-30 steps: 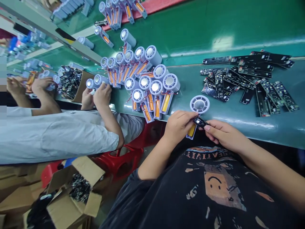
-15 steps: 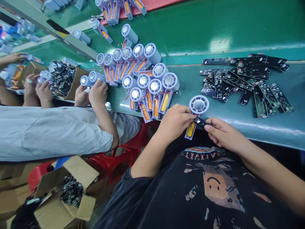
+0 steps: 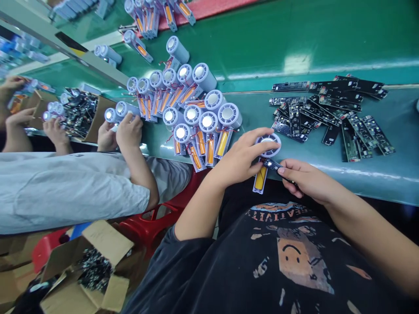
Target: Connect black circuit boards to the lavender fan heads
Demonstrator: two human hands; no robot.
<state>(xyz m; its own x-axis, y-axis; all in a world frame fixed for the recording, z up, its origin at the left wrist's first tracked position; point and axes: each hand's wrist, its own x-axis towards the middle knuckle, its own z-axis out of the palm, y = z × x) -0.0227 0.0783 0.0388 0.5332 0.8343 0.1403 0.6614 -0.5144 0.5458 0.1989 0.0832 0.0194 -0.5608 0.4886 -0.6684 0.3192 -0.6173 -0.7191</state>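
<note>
At the bench's front edge, my left hand [image 3: 244, 155] is wrapped over the round head of a lilac fan-like housing [image 3: 269, 150]. Its narrow handle points toward me, with a yellow battery [image 3: 260, 179] lying in the open channel. My right hand [image 3: 303, 179] pinches a slim black circuit board [image 3: 271, 164] between thumb and fingers. The board's far end lies across the housing just below the round head, close to my left thumb. Whether wires join the board to the housing, I cannot make out.
Several similar lilac housings [image 3: 208, 122] with batteries and red wires stand left of my hands. Loose circuit boards [image 3: 322, 109] are heaped to the right on the green bench [image 3: 376, 179]. On the left, a co-worker's hands [image 3: 127, 131] hold housings beside a cardboard box [image 3: 102, 120] of dark parts.
My left hand has shifted from pinching near the board's end up onto the housing's round head, fingers spread over it. My right hand keeps its hold on the board.
</note>
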